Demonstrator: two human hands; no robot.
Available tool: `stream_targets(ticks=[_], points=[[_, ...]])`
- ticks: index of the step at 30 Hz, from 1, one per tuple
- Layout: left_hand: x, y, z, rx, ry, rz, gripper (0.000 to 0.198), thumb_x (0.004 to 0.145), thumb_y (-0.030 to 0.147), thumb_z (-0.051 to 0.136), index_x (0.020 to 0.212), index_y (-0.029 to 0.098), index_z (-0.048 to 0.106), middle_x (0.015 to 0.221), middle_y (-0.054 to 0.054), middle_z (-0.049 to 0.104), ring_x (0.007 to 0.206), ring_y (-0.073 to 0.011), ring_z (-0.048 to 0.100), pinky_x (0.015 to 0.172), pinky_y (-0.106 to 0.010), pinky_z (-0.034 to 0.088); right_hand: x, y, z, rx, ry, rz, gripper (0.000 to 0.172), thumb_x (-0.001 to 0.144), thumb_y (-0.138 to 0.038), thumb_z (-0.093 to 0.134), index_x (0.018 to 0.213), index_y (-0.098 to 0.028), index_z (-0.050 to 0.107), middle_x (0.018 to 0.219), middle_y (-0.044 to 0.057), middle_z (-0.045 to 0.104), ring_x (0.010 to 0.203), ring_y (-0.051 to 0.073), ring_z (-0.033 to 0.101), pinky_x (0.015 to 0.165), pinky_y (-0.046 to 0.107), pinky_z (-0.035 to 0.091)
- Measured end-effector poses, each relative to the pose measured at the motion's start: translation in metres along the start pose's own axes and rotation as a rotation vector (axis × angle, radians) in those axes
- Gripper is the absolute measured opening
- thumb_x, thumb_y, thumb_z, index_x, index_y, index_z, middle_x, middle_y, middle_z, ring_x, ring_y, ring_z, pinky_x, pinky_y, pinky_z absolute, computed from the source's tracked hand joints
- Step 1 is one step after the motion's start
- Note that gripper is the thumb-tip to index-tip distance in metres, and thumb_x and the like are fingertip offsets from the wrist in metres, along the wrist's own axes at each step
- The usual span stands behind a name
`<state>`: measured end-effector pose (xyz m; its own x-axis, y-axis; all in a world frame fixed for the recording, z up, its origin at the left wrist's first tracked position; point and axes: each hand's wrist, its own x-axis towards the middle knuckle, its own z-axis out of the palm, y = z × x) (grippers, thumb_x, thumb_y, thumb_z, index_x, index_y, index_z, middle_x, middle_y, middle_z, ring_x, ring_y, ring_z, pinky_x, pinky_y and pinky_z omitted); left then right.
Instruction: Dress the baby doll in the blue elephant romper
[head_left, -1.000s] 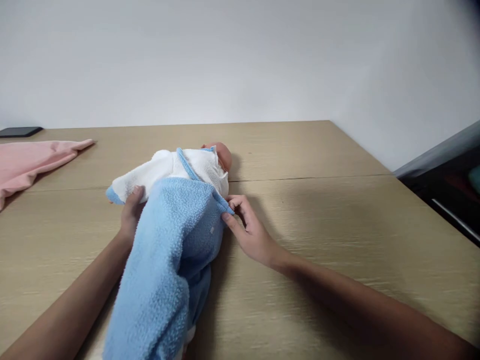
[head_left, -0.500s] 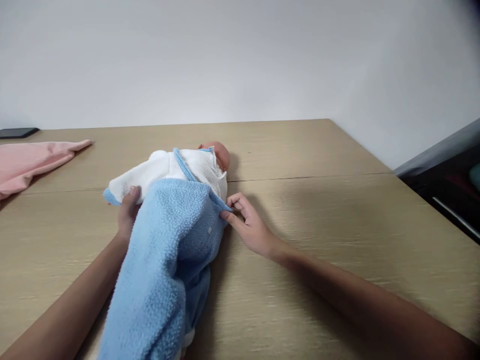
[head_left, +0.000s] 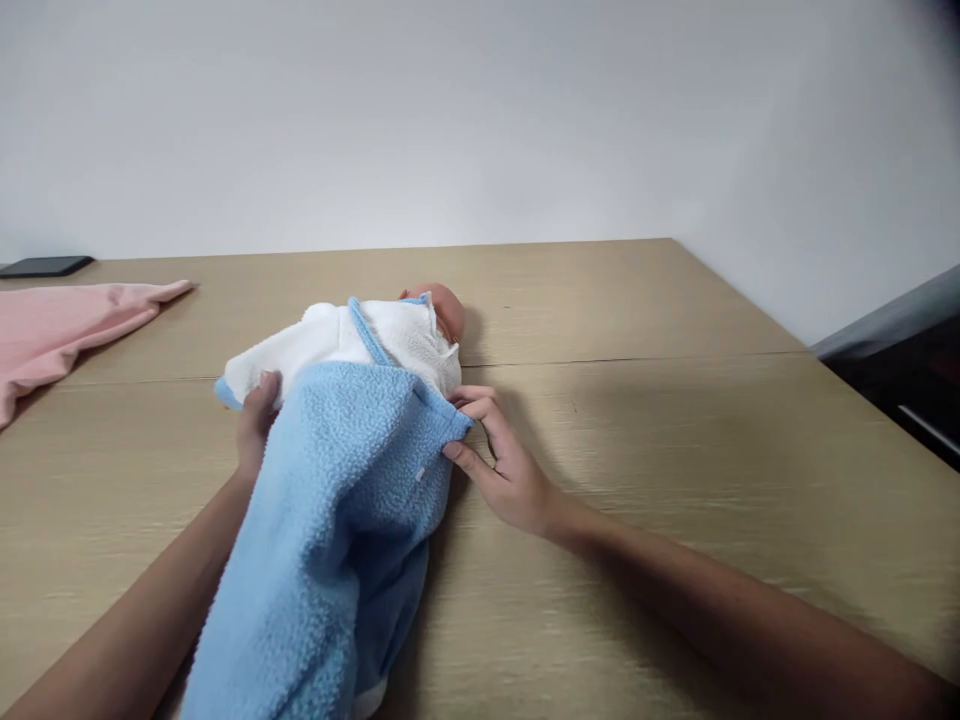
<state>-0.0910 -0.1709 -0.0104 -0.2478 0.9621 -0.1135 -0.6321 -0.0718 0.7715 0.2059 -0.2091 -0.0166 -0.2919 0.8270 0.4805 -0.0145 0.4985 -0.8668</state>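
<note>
A doll (head_left: 448, 308) lies on the wooden table, its head toward the wall. It wears a white fleece top (head_left: 300, 342) and blue fleece overalls (head_left: 330, 480) with one blue strap (head_left: 367, 330) across its upper body. My left hand (head_left: 259, 420) is at the doll's left side, its thumb on the white sleeve and its other fingers hidden underneath. On the other side, my right hand (head_left: 499, 460) pinches the upper corner of the blue overalls between thumb and fingers.
A pink cloth (head_left: 67, 325) lies on the table (head_left: 675, 450) at the left, with a dark flat device (head_left: 46, 266) behind it. A pale wall stands at the back. Dark items show beyond the table's right edge.
My right hand has shifted its grip on the overalls' corner, which is now spread flatter, its fingers reaching further over. The whole view has shifted slightly; my left hand stays by the sleeve.
</note>
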Motion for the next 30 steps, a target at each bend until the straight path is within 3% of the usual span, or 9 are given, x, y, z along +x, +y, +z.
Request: stream_targets(ticks=[3,7,11,13,16,19,21,25,30], points=[[0.002,0.001,-0.002,0.002,0.041,0.084,0.042,0.082,0.04,0.092,0.118,0.023,0.079,0.115,0.0,0.09,0.108,-0.0256,0.085,0.095,-0.028,0.071,0.0,0.006,0.0,0.075,-0.046,0.07,0.013,0.113,-0.041,0.063,0.116,-0.029,0.059,0.119,0.004,0.066,0.115,0.021,0.064,0.105,0.039,0.053],[-0.004,0.001,0.001,-0.014,0.129,0.071,0.035,0.078,0.03,0.096,0.11,0.028,0.08,0.083,0.008,0.087,0.083,-0.0207,0.086,0.076,-0.024,0.071,-0.001,0.009,-0.001,0.055,-0.041,0.157,0.015,0.113,-0.043,0.064,0.112,-0.029,0.059,0.094,-0.001,0.062,0.089,0.019,0.06,0.083,0.034,0.05],[-0.002,0.002,-0.008,0.015,0.177,0.073,0.035,0.076,0.03,0.097,0.106,0.031,0.081,0.082,0.008,0.087,0.094,-0.0288,0.088,0.085,-0.035,0.075,0.002,0.007,-0.002,-0.071,0.02,0.101,0.01,0.108,-0.035,0.072,0.11,-0.028,0.065,0.116,0.004,0.066,0.112,0.023,0.064,0.102,0.04,0.05],[0.005,0.005,-0.02,0.034,0.2,0.05,0.037,0.073,0.026,0.097,0.106,0.033,0.08,0.076,0.009,0.085,0.089,-0.028,0.088,0.079,-0.033,0.075,0.003,0.007,-0.002,-0.047,0.032,0.095,0.01,0.106,-0.032,0.073,0.11,-0.027,0.066,0.123,0.005,0.066,0.121,0.024,0.065,0.108,0.042,0.049],[0.017,0.009,-0.04,0.037,0.176,-0.013,0.042,0.076,0.026,0.094,0.115,0.032,0.08,0.083,0.009,0.087,0.076,-0.0222,0.086,0.069,-0.026,0.073,0.003,0.009,-0.001,0.019,0.003,0.182,0.012,0.106,-0.035,0.073,0.109,-0.027,0.065,0.109,0.003,0.071,0.105,0.022,0.068,0.095,0.039,0.053],[0.023,0.01,-0.048,0.01,0.201,-0.024,0.044,0.079,0.026,0.091,0.122,0.029,0.079,0.088,0.007,0.089,0.07,-0.0194,0.085,0.066,-0.023,0.072,0.002,0.011,-0.001,0.054,0.005,0.257,0.017,0.104,-0.04,0.076,0.111,-0.027,0.068,0.104,0.001,0.072,0.095,0.021,0.067,0.084,0.036,0.053],[0.023,0.011,-0.043,0.028,0.234,-0.007,0.047,0.077,0.025,0.091,0.123,0.028,0.079,0.083,0.007,0.088,0.075,-0.0219,0.086,0.066,-0.024,0.072,0.002,0.01,0.0,0.047,0.01,0.25,0.017,0.104,-0.04,0.076,0.115,-0.028,0.07,0.107,0.002,0.073,0.098,0.022,0.068,0.086,0.037,0.053],[0.012,0.011,-0.016,0.094,0.218,-0.046,0.052,0.08,0.04,0.089,0.13,0.031,0.079,0.09,0.005,0.089,0.107,-0.0347,0.087,0.087,-0.039,0.077,0.003,0.006,0.0,-0.148,0.033,0.089,0.008,0.106,-0.035,0.076,0.107,-0.028,0.073,0.107,0.003,0.071,0.107,0.024,0.065,0.098,0.043,0.052],[-0.006,0.01,0.012,0.087,0.225,-0.036,0.045,0.073,0.043,0.094,0.114,0.029,0.08,0.082,0.004,0.087,0.102,-0.0366,0.088,0.086,-0.041,0.077,0.002,0.007,-0.001,-0.231,0.095,0.095,0.008,0.103,-0.033,0.078,0.108,-0.029,0.072,0.121,0.006,0.064,0.121,0.028,0.062,0.107,0.046,0.051]])
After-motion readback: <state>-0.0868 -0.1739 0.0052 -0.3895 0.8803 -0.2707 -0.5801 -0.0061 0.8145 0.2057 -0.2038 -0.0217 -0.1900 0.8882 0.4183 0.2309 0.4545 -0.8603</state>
